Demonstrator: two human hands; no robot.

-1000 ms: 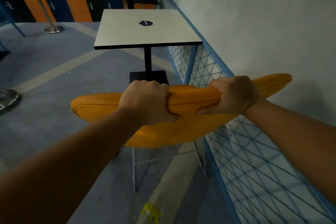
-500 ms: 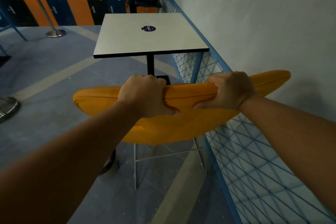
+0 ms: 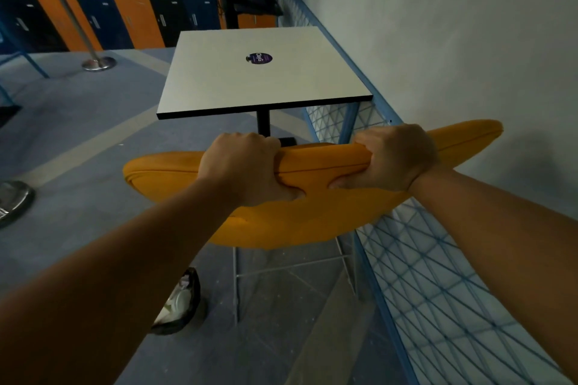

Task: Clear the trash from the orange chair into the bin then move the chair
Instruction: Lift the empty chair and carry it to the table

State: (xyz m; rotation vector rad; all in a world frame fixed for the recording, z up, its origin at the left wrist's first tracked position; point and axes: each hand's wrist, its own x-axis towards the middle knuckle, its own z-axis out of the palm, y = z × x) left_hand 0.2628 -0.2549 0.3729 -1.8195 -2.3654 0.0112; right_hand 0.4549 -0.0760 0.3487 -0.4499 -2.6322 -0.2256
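Gripping the top edge of the orange chair [image 3: 312, 197] with both hands: left hand [image 3: 242, 170] and right hand [image 3: 395, 159] curling fingers over the padded back, thumbs pressing underneath. Standing on the floor [image 3: 78, 147] beside the blue mesh rail [image 3: 453, 275] (thin metal legs showing below), just short of the near edge of the desk [image 3: 250, 78]. Shoe [image 3: 181, 303] showing lower left.

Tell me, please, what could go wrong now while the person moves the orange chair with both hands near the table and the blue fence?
1. The orange chair has its right end over the blue mesh fence; it may scrape or catch there.
2. The white table stands close ahead; pushed forward, the chair may bump it.
3. The left hand and right hand grip only the soft top edge, so the chair might slip or swing.
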